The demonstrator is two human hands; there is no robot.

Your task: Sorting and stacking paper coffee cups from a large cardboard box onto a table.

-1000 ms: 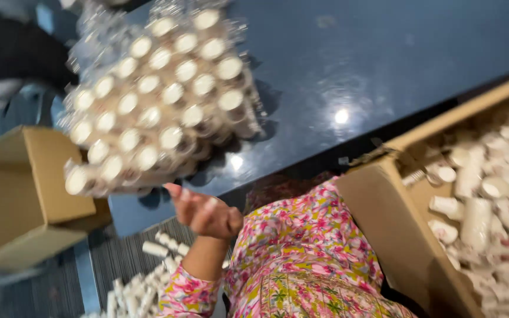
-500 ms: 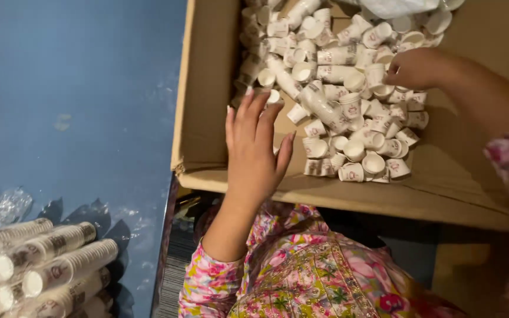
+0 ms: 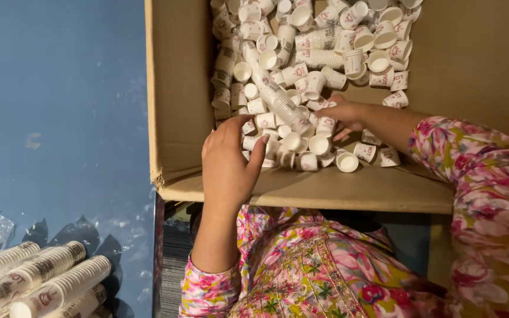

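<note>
While both hands are working inside the cardboard box [image 3: 178, 88], I am watching how the loose paper cups [image 3: 319, 70] are being gathered. The left hand [image 3: 229, 162] is reaching over the near wall of the box, its grip loosely curled with the fingers half open, the fingertips touching the cups at the near-left edge of the pile; it does not seem to be closed on any one cup. The right hand [image 3: 341, 112] is coming in from the right, mostly hidden by its own wrist, and it is resting on the near end of a long nested stack of cups [image 3: 278, 97] that is lying slantwise across the pile. I cannot tell how tightly that grip is closed on the stack, only that the fingers are wrapping its end.

To do this well, I am judging that the stack should be held firmly near its open end and kept level, since a long column of thin cups will bend and slip apart if it is lifted by one tip. The left hand is best feeding single cups mouth-first, one at a time, rather than scooping several, because these cups crush easily.

Far to the left, on the blue surface [image 3: 60, 106], wrapped sleeves of cups [image 3: 36, 282] are lying side by side, well apart from the box.
</note>
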